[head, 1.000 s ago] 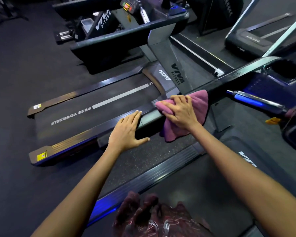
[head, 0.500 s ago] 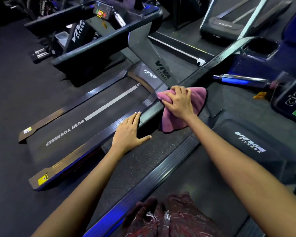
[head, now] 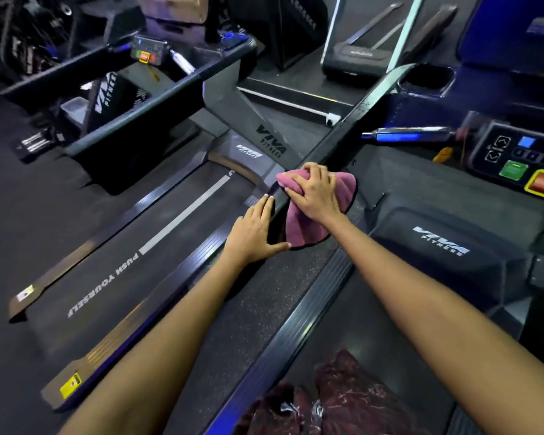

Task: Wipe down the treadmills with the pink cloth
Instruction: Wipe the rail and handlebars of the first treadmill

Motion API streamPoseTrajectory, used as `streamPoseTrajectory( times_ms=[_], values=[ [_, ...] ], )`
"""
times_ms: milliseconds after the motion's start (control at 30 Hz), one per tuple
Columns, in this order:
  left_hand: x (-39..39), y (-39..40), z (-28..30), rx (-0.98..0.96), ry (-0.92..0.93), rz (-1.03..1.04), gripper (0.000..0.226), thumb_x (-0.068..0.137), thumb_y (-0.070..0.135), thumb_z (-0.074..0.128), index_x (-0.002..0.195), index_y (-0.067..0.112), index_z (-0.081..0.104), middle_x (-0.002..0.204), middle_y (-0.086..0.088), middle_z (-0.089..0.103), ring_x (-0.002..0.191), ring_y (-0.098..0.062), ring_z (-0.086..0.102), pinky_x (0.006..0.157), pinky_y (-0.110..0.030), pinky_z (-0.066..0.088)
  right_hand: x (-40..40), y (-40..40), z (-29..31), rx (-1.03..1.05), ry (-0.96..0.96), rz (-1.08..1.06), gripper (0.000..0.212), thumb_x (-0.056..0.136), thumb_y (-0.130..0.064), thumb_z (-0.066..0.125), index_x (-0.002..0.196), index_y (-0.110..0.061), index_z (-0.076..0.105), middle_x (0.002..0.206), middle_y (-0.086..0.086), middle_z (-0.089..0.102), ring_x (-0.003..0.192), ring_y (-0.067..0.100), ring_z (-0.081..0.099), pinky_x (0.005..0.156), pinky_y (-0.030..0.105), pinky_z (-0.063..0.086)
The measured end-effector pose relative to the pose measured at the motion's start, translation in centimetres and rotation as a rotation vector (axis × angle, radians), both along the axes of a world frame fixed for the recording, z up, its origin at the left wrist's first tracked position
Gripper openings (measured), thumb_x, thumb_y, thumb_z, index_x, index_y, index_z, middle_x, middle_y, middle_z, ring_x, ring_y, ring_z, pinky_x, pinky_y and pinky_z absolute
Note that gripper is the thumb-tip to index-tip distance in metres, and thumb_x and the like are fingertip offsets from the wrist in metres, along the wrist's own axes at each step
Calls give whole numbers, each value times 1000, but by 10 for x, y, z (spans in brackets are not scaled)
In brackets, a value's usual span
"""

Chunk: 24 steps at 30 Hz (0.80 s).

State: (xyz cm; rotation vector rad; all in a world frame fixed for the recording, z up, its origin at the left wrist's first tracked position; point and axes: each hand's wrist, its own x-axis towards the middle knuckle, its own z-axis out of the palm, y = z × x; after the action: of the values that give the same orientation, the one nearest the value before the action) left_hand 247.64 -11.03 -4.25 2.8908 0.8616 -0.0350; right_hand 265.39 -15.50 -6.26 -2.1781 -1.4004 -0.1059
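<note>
My right hand (head: pixel 314 194) grips the pink cloth (head: pixel 307 229) and presses it over the dark handrail (head: pixel 352 120) of the near treadmill, fingers curled round the bunched fabric. The cloth hangs down over the rail's near side. My left hand (head: pixel 255 233) rests flat on the same rail just below the cloth, fingers straight, thumb spread toward the cloth's lower edge. Left of the rail lies the neighbouring treadmill's belt (head: pixel 157 243) marked "PUSH YOURSELF".
A control console (head: pixel 522 161) with green and red buttons sits at the right, a silver grip bar (head: pixel 412 135) beside it. A cup holder (head: pixel 427 78) is at the rail's top. More treadmills stand behind. Speckled floor (head: pixel 258 302) runs between the two decks.
The view has tilted up and shifted, showing more of the console. Both hands have slid a little further up the rail, the left hand closing in on the cloth.
</note>
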Motion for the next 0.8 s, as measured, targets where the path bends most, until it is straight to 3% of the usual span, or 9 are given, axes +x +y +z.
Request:
streamPoseTrajectory(
  times_ms=[100, 167, 233, 433, 633, 800],
  values=[
    [0, 5, -3, 20, -25, 20, 109, 74, 69, 57, 150, 8, 6, 158, -6, 10, 142, -22, 20, 109, -41, 34, -14, 4, 1, -82, 60, -70, 50, 88, -54, 42, 129, -29, 55, 143, 12, 33, 135, 33, 23, 107, 59, 18],
    [-1, 5, -2, 28, -31, 26, 108, 75, 67, 58, 150, 9, 5, 158, -5, 9, 142, -21, 20, 107, -38, 36, -17, -1, -7, -116, 79, -71, 52, 89, -57, 45, 138, -40, 41, 154, 9, 16, 142, 38, 2, 106, 68, 0],
    [2, 4, -3, 25, -31, 8, 108, 75, 66, 59, 150, 9, 5, 158, -4, 9, 142, -21, 21, 105, -38, 38, -12, -6, -12, -147, 91, -70, 57, 87, -63, 43, 140, -46, 33, 157, 6, 4, 141, 42, -7, 104, 70, -4],
    [0, 4, -3, 33, -22, 2, 108, 75, 66, 59, 150, 10, 4, 158, -4, 8, 140, -23, 25, 102, -38, 40, -16, -4, -5, -132, 97, -123, 52, 90, -59, 40, 139, -40, 38, 146, 13, 23, 127, 37, 30, 106, 57, 25],
    [9, 4, 1, -68, -38, 66, 101, 78, 63, 58, 150, 13, 8, 156, 0, 13, 137, -23, 30, 100, -43, 41, 11, -8, -5, -128, 21, -5, 61, 86, -67, 28, 139, -38, 40, 140, 13, 28, 116, 32, 41, 96, 49, 38],
    [32, 10, 4, -118, -34, 143, 95, 83, 64, 50, 150, 11, 9, 157, -2, 14, 138, -24, 29, 102, -46, 39, 24, 5, 8, -134, -11, -75, 48, 92, -51, 43, 135, -29, 48, 135, 16, 34, 102, 35, 50, 85, 46, 46]
  ],
)
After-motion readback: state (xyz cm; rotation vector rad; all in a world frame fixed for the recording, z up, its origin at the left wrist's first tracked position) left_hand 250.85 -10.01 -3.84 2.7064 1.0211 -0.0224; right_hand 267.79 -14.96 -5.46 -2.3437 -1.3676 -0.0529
